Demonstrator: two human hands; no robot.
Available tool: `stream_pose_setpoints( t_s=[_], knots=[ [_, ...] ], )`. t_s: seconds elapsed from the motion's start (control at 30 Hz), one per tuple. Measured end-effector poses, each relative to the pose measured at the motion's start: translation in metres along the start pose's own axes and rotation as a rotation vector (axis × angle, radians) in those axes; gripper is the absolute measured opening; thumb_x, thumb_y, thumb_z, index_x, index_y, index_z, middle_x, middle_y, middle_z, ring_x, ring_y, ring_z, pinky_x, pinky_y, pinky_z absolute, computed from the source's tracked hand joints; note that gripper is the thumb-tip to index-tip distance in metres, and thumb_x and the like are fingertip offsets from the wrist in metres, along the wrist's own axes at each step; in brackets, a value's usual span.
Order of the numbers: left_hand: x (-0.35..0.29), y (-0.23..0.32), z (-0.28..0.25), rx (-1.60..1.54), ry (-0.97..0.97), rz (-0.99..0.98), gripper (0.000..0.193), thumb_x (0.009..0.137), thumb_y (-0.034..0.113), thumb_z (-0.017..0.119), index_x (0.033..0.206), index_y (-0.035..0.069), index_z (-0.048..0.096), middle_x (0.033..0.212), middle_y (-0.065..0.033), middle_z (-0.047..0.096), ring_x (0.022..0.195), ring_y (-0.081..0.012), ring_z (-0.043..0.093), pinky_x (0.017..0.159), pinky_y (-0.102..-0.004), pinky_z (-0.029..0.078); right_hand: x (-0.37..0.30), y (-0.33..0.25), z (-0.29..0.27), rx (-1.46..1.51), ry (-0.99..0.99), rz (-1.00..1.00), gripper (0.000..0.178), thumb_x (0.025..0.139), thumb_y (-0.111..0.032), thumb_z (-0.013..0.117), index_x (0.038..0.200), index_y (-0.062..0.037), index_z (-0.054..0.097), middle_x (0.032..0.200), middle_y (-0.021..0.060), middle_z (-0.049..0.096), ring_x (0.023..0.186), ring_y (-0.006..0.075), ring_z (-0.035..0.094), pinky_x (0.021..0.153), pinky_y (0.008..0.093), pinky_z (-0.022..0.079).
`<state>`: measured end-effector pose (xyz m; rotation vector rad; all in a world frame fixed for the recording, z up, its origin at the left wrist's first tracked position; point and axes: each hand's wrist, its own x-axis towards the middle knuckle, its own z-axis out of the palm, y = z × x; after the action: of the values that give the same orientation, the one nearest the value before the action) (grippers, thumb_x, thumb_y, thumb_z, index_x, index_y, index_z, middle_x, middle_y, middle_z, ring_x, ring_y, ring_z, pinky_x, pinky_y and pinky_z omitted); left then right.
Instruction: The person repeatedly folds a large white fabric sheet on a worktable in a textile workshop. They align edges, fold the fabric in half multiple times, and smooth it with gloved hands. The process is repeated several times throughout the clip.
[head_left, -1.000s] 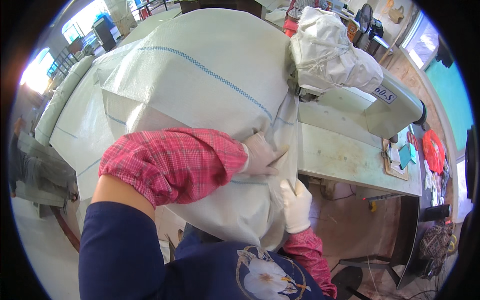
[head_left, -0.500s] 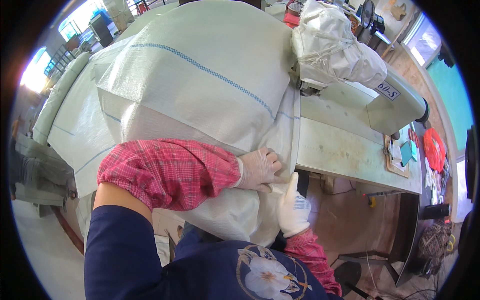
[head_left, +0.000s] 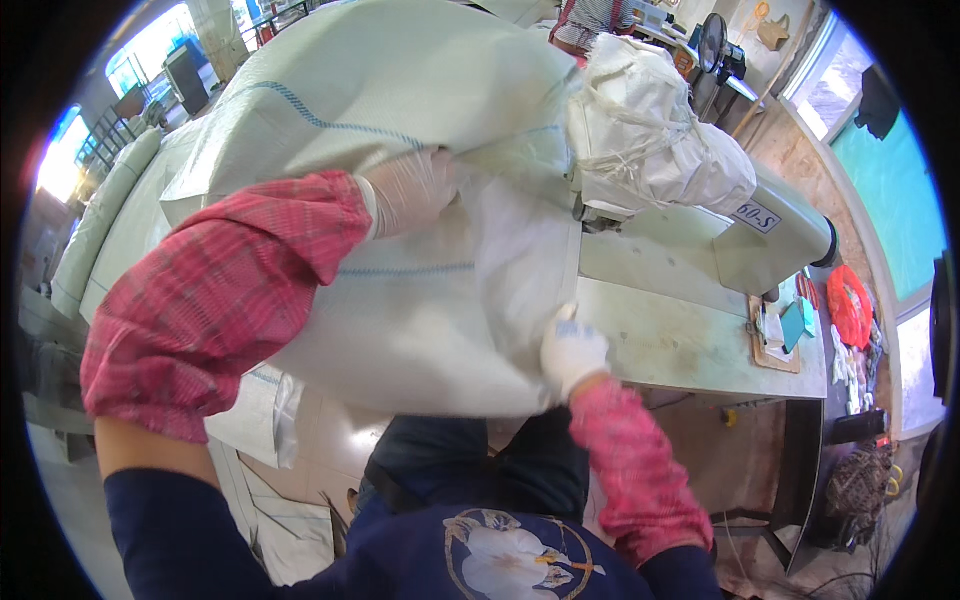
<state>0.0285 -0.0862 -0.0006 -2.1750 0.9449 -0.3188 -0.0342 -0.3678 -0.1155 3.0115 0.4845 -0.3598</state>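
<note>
Beside the sewing machine [head_left: 690,180], my left hand [head_left: 410,190] presses flat on the white woven sack [head_left: 420,300]; my right hand [head_left: 570,350] pinches its edge. Loose grip could let it slide off the table [head_left: 680,340].

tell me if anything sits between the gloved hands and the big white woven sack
Nothing visible does. The left hand presses flat on top of the white woven sack, and the right hand grips its lower edge by the sewing table. Both gloves touch the fabric directly.
</note>
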Motion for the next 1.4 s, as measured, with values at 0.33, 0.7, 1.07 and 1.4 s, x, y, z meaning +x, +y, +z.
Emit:
stream_pose_setpoints(
  t_s=[0.33,0.7,1.07,1.4],
  knots=[
    [-0.036,0.081,-0.240,-0.622,0.385,0.451,0.023,0.073,0.025,0.062,0.081,0.004,0.058,0.079,-0.0106,0.057,0.075,-0.0238,0.055,0.069,-0.0383,0.042,0.105,-0.014,-0.054,-0.511,0.091,-0.126,0.035,0.090,-0.025,0.052,0.119,-0.0130,0.067,0.123,0.0091,0.063,0.110,0.0280,0.060,0.081,0.0417,0.047],
    [0.053,0.123,-0.119,-0.497,0.081,0.290,0.067,0.084,0.039,0.062,0.133,-0.006,0.049,0.133,-0.0183,0.056,0.127,-0.0279,0.050,0.112,-0.0445,0.028,-0.134,-0.022,0.112,0.950,-0.063,-0.878,0.039,0.093,-0.024,0.055,0.127,-0.0052,0.058,0.127,0.0098,0.061,0.114,0.0228,0.057,0.089,0.0336,0.045],
    [0.029,0.196,-0.013,-1.148,0.051,-0.040,0.059,0.092,0.037,0.050,0.137,-0.001,0.045,0.126,-0.0213,0.054,0.114,-0.0377,0.054,0.099,-0.0460,0.041,-0.155,0.047,0.030,1.582,0.102,-0.148,0.041,0.097,-0.024,0.057,0.124,0.0061,0.057,0.106,0.0116,0.068,0.092,0.0172,0.065,0.080,0.0292,0.053],
    [0.003,0.170,-0.002,-0.796,0.104,0.233,0.066,0.088,0.047,0.056,0.142,0.011,0.042,0.114,-0.0153,0.057,0.108,-0.0321,0.056,0.093,-0.0432,0.044,-0.092,-0.014,0.059,1.708,0.074,0.125,0.050,0.102,-0.039,0.045,0.091,0.0044,0.067,0.077,0.0033,0.064,0.071,0.0091,0.055,0.062,0.0278,0.045]
  ],
)
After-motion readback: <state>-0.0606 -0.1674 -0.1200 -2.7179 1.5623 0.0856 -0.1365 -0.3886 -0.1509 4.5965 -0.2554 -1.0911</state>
